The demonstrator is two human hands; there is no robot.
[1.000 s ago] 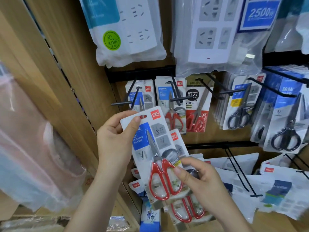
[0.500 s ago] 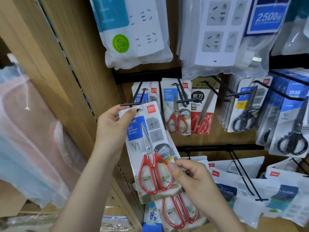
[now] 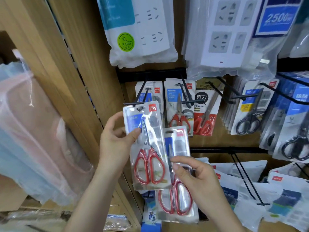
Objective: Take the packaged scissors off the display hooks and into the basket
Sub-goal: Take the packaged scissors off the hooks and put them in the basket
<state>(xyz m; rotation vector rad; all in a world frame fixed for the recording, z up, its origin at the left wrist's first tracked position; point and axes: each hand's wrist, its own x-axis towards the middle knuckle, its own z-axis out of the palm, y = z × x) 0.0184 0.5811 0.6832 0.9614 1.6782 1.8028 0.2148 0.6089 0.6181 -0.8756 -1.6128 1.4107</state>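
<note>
My left hand [image 3: 117, 141] pinches a blister pack of red-handled scissors [image 3: 147, 148] by its left edge, thumb on the front, just below the tip of a black display hook [image 3: 140, 96]. My right hand [image 3: 197, 180] holds a second pack of red-handled scissors [image 3: 177, 195], lower and partly behind the first. More red-handled scissor packs [image 3: 178, 108] hang on the hooks behind. No basket is in view.
Black-handled scissor packs [image 3: 249, 114] hang on hooks at right. Bagged power strips [image 3: 142, 30] hang above. White pouches [image 3: 250, 190] fill the lower right row. A wooden shelf upright [image 3: 70, 64] and soft plastic bags [image 3: 33, 131] stand at left.
The left hand's pack has tilted upright and drawn apart from the right hand's pack, which has come out from behind it. My view has moved closer to the hooks.
</note>
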